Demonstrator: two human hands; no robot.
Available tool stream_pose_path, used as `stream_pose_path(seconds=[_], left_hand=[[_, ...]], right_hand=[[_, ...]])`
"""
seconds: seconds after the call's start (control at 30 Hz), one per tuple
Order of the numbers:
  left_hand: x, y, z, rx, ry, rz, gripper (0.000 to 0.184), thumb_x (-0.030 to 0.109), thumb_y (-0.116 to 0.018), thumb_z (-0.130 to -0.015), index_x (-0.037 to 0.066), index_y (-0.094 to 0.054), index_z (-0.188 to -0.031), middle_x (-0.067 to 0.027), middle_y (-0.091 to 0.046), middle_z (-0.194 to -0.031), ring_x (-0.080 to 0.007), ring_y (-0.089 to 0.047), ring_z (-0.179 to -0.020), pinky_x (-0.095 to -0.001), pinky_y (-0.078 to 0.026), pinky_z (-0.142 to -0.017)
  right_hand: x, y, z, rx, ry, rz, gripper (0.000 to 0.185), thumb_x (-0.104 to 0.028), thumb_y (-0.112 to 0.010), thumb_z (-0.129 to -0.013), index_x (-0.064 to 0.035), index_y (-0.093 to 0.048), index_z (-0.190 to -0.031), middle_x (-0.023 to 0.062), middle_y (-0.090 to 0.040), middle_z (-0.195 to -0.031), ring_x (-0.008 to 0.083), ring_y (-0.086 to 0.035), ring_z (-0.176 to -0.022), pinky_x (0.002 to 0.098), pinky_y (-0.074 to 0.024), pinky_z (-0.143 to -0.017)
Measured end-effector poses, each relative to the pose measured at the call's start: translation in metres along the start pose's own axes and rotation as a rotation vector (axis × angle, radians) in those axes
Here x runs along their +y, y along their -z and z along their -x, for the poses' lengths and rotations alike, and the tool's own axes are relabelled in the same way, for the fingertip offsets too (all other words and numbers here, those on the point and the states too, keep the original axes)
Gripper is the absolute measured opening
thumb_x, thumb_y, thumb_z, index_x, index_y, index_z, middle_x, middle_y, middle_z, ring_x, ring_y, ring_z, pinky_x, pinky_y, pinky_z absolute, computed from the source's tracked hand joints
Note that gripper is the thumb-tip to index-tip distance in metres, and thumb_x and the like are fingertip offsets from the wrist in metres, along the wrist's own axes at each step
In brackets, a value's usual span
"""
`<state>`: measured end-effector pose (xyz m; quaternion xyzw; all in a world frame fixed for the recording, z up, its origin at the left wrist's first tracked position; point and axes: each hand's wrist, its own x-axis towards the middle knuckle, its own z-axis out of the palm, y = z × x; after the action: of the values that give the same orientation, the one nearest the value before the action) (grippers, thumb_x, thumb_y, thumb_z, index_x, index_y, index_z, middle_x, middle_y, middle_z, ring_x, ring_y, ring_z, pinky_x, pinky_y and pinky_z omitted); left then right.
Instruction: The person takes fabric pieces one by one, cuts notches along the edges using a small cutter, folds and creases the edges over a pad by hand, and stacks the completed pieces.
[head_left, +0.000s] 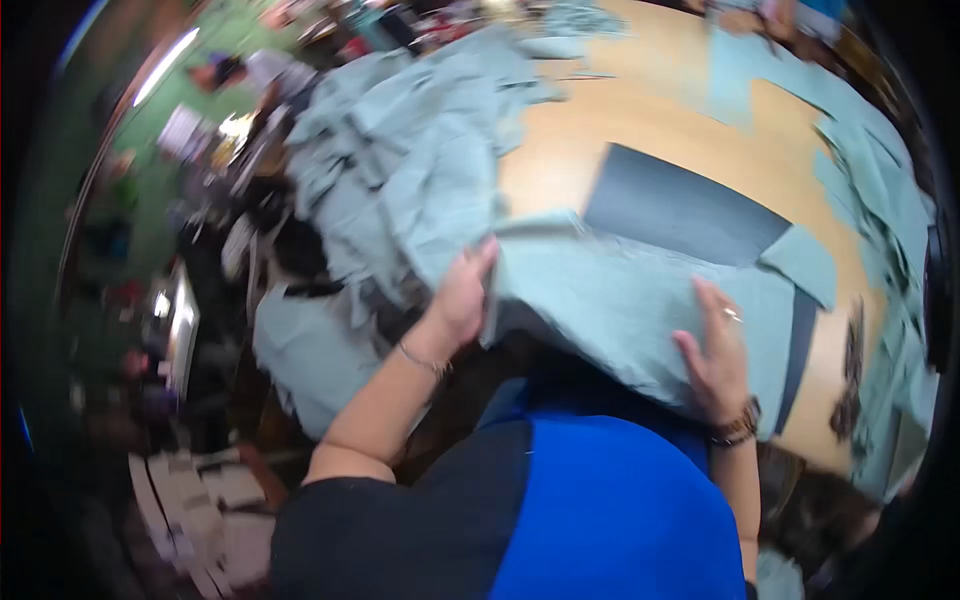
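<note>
A pale blue-green piece of fabric [640,305] spans the space before me at the table's near edge. On its left end my left hand [466,292] is closed, with the fabric edge between thumb and fingers. My right hand [716,350] lies flat on the right part of the fabric, fingers apart, a ring on one finger. Partly beneath the fabric is a dark grey flat sheet [680,205]; its far part and a strip at the right show. A small folded flap of the fabric [803,265] sits at the right.
A heap of blue-green fabric [400,150] covers the table's left side. More fabric [880,180] lies along the right. Dark scissors [850,385] rest on the wooden table [640,95] near its right edge. Other people and workstations appear at left, blurred; another person's hand shows at the far edge.
</note>
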<state>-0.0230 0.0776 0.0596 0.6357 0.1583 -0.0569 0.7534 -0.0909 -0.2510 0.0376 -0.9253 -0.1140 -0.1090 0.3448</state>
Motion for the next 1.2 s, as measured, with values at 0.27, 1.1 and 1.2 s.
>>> stream_pose_path(seconds=[0.27,1.1,1.2], left_hand=[[0.144,0.372,0.056,0.529,-0.248,0.098,0.039,0.029,-0.055,-0.094,0.0,-0.064,-0.119,-0.016,-0.068,-0.117,-0.03,-0.065,-0.107,-0.0453,-0.051,-0.097],[-0.092,0.323,0.004,0.577,0.323,-1.572,0.11,0.059,-0.077,-0.072,0.018,-0.02,-0.156,-0.0236,-0.013,-0.161,-0.0381,-0.017,-0.148,-0.0641,-0.021,-0.113],[-0.15,0.336,0.024,0.669,0.484,-1.538,0.11,0.058,-0.077,-0.07,0.023,-0.019,-0.157,-0.0201,-0.006,-0.163,-0.0383,-0.009,-0.15,-0.0691,-0.018,-0.112]], right_hand=[[0.043,0.012,0.017,-0.068,-0.072,0.083,0.039,-0.029,-0.05,-0.101,-0.0054,-0.058,-0.131,0.016,-0.052,-0.139,0.0347,-0.044,-0.134,0.0522,-0.0192,-0.118],[0.044,0.005,0.015,-0.082,-0.068,0.262,0.037,-0.028,-0.051,-0.1,-0.006,-0.06,-0.129,0.0146,-0.052,-0.14,0.0348,-0.044,-0.134,0.0531,-0.0222,-0.117],[0.041,0.002,0.014,-0.066,-0.073,0.242,0.035,-0.024,-0.056,-0.097,-0.0032,-0.06,-0.125,0.0183,-0.053,-0.138,0.0369,-0.046,-0.131,0.0515,-0.0251,-0.115]])
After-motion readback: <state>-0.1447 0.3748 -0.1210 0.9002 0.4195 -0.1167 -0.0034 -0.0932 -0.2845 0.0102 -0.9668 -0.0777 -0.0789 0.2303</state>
